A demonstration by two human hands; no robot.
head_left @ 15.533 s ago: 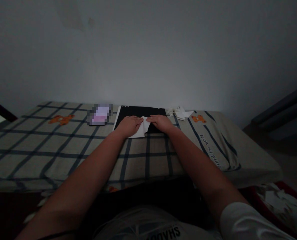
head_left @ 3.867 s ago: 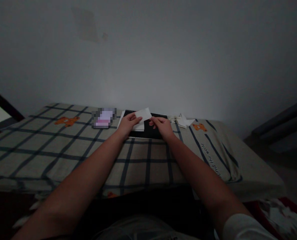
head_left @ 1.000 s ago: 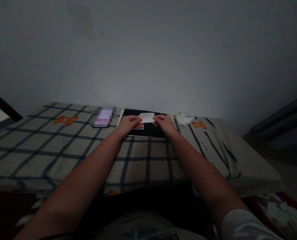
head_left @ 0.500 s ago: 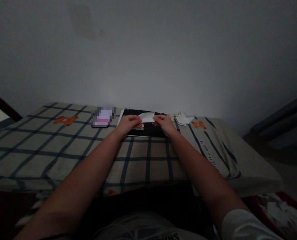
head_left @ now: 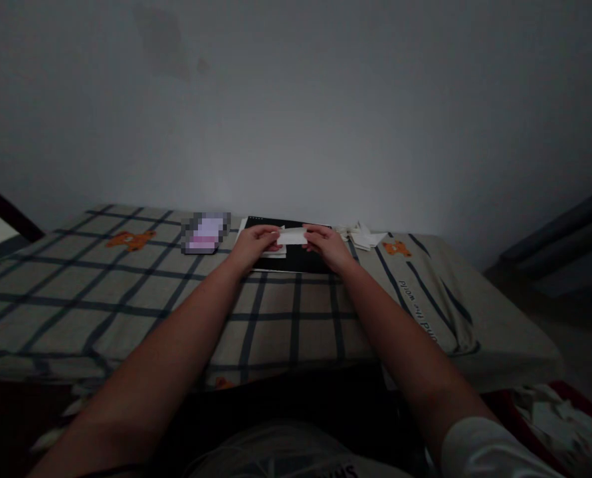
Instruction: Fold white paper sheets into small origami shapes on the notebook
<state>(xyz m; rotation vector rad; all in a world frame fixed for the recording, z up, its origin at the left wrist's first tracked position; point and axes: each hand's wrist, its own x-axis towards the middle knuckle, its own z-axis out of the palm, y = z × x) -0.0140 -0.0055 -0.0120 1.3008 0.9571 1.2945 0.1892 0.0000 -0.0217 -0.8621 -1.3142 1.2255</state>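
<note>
A small folded piece of white paper is stretched level between my two hands. My left hand pinches its left end, and my right hand pinches its right end. Beneath them lies a flat black notebook or folder with white sheets at its edge. More white paper lies on the black cover just below my left fingers. Right of my right hand sits a group of folded white paper pieces, whose exact shapes I cannot make out.
The table or bench has a checked cloth with orange bear prints, and a pale wall stands behind it. A phone-like object, blurred out, lies to the left. At lower right, a red container holds crumpled white material.
The paper between my hands has become narrower from top to bottom, its upper part folded or tilted down. My fingers have shifted slightly; both hands keep nearly the same place.
</note>
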